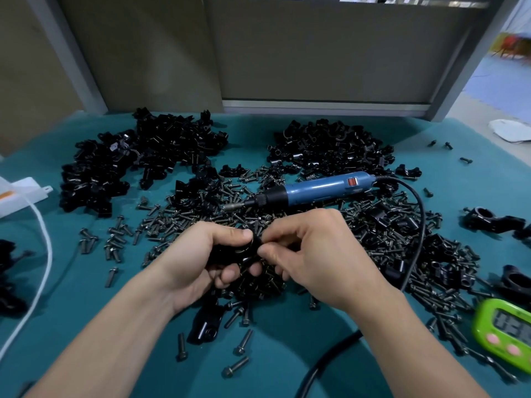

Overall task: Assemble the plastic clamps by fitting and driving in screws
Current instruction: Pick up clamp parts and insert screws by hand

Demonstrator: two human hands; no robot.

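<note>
While the left hand (201, 259) curls its fingers round a black plastic clamp (253, 249), the right hand (310, 254) pinches the clamp's right edge between thumb and forefinger; whether a screw sits in that pinch cannot be told. Both hands work just in front of the blue electric screwdriver (316, 189), which lies on loose screws (184, 218). Heaps of clamp parts (330, 147) lie behind the screwdriver.

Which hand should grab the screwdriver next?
Likely right: the left hand grips the clamp, the right hand only pinches its edge, and the blue screwdriver lies with its handle to the right.
</note>
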